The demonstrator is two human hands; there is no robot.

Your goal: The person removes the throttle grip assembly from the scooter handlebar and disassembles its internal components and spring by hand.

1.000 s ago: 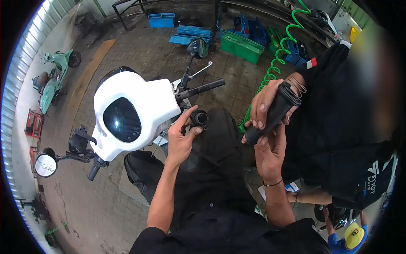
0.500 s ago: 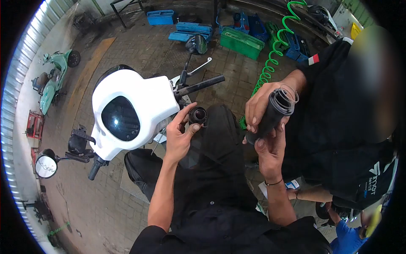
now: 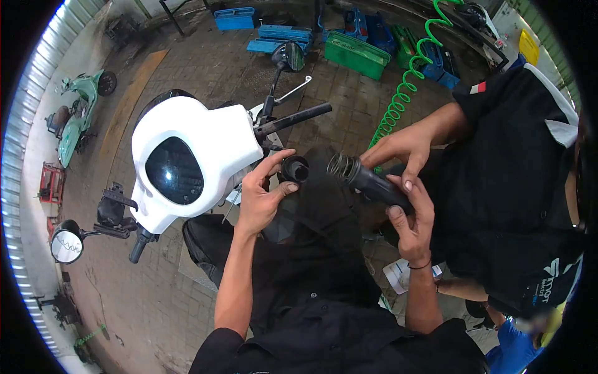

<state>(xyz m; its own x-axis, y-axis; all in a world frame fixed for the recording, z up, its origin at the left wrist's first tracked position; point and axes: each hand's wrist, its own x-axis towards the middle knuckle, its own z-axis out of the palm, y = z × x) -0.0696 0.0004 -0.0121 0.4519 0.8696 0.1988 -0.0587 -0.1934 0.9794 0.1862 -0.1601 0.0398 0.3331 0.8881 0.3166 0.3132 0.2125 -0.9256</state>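
In my left hand (image 3: 260,198) is a short black ring-shaped part (image 3: 295,169), gripped between thumb and fingers, with a hollow stub facing right. My right hand (image 3: 413,225) holds the lower end of a black tube (image 3: 381,189), tilted so that its upper end points left. A wire coil spring (image 3: 342,166) sticks out of that end, a short gap from the ring-shaped part. A co-worker's hand (image 3: 405,149) reaches in from the right, its fingers close over the tube and partly behind it.
A white scooter front (image 3: 208,137) with handlebar (image 3: 296,123) and mirror (image 3: 288,57) stands at left. A green coiled air hose (image 3: 398,103) hangs at right. Blue and green toolboxes (image 3: 355,56) lie behind. The co-worker (image 3: 504,187) is close on my right.
The tube has swung down from near upright, its spring end now pointing left toward the ring-shaped part. The co-worker's hand has loosened from around it. My left hand has barely moved.
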